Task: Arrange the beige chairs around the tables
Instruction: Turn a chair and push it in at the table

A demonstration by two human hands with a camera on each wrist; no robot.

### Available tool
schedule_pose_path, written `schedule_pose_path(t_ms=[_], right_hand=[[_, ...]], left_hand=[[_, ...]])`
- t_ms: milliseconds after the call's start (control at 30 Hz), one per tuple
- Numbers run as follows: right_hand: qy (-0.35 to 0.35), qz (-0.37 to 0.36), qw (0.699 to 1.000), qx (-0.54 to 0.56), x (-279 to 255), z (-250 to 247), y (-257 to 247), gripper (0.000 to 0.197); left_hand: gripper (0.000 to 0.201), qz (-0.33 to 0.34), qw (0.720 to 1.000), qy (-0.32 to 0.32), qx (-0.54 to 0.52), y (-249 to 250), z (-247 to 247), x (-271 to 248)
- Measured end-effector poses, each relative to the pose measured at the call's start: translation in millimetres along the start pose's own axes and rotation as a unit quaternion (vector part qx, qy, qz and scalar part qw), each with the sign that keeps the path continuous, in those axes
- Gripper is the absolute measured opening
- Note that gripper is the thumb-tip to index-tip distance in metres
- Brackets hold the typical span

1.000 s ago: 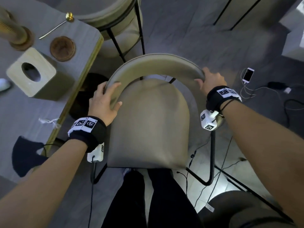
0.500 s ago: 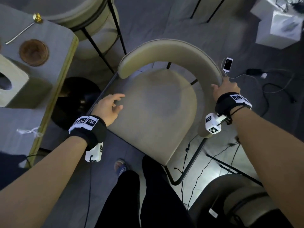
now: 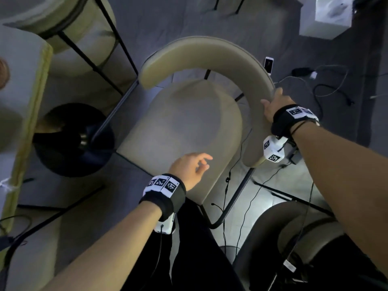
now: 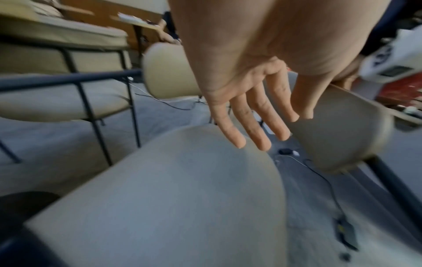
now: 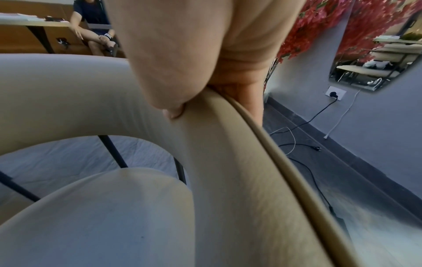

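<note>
A beige chair (image 3: 184, 124) with a curved padded backrest (image 3: 210, 53) and black metal legs stands in front of me, turned at an angle to the table (image 3: 27, 106) on the left. My right hand (image 3: 275, 103) grips the right end of the backrest (image 5: 228, 162), thumb on the inner side. My left hand (image 3: 192, 168) hovers over the front of the seat (image 4: 182, 189) with fingers (image 4: 239, 126) spread and straight, holding nothing.
A second beige chair (image 3: 69, 24) stands at the upper left by the table, a third (image 3: 294, 232) at the lower right. A black round base (image 3: 69, 139) sits under the table. A phone (image 3: 268, 64) and cables (image 3: 327, 89) lie on the floor at right. A white box (image 3: 327, 17) stands far right.
The left hand let go of the backrest and moved right, over the seat front. The chair has swung round, its backrest turning to the right, with the right hand still gripping it.
</note>
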State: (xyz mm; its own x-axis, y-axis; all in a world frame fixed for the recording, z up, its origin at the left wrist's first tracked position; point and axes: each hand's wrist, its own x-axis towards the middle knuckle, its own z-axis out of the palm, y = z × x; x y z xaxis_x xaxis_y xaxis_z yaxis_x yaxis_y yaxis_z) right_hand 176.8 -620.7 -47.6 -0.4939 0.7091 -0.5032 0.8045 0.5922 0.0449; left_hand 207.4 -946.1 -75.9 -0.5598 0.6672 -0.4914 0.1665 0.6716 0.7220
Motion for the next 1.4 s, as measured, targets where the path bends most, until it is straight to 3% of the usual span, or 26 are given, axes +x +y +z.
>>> schedule_pose_path(t_ms=[133,267,567,767,966,1100,1266,1400], right_hand=[[0.006,-0.023,1.000,0.005,3.5,7.6,8.8,0.070],[0.029,-0.025,0.999,0.011,5.4,10.8,14.2,0.063],[0.036,-0.046,0.996,0.071,7.3,8.7,11.4,0.046],[0.029,-0.077,0.991,0.102,9.4,6.2,17.7,0.039],[-0.001,-0.100,0.988,0.116,13.6,4.6,21.6,0.037],[-0.006,-0.115,0.986,0.120,14.8,5.6,22.9,0.037],[-0.004,-0.125,0.986,0.112,17.3,8.2,23.2,0.034],[-0.001,-0.135,0.984,0.116,17.0,10.3,24.2,0.031]], left_hand=[[0.023,0.030,0.997,-0.065,0.006,14.9,40.2,7.8],[0.023,0.050,0.991,-0.117,0.031,20.5,56.5,22.5],[0.024,0.057,0.984,-0.154,0.071,31.1,66.1,32.1],[0.038,0.054,0.980,-0.168,0.088,63.6,91.2,45.0],[0.030,-0.006,0.972,-0.167,0.165,91.3,116.7,66.1],[0.036,-0.061,0.964,-0.197,0.170,91.4,128.1,75.2],[0.034,-0.126,0.960,-0.240,0.066,91.8,140.5,72.2],[0.042,-0.172,0.955,-0.238,0.036,91.0,149.3,66.5]])
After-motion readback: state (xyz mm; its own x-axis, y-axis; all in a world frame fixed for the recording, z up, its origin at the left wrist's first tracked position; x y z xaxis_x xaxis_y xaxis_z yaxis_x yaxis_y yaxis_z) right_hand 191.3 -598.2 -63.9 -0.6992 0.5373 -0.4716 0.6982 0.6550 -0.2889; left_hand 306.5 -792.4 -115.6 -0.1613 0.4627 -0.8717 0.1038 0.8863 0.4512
